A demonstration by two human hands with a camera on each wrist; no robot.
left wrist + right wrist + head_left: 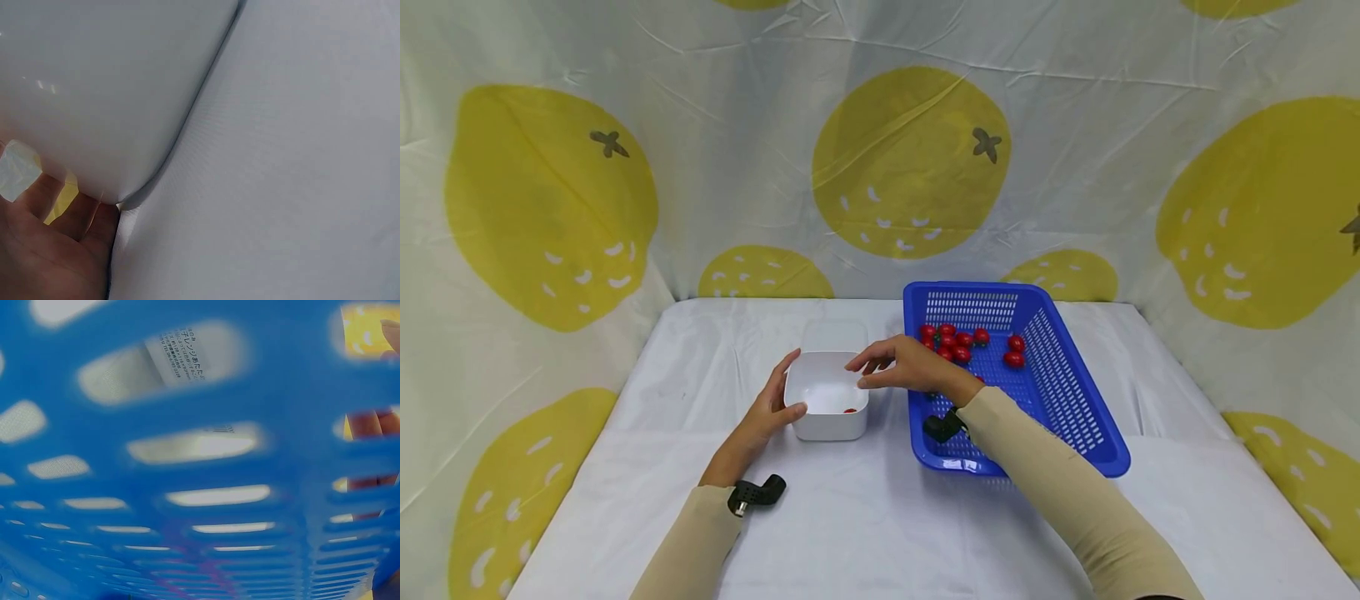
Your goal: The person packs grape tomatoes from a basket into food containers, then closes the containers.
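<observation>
Cherry tomatoes, basket to tub: barely started.
One cherry tomato (850, 410) lay in the white tub (827, 429); about nine waited in the blue basket (1075, 417). Left hand (765, 414) gripped the tub's rim; right hand (904, 367) hovered loose, empty.

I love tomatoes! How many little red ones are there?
About 10: one in the white bowl, roughly nine in the blue basket at its far end. The right hand may hide more.
</observation>
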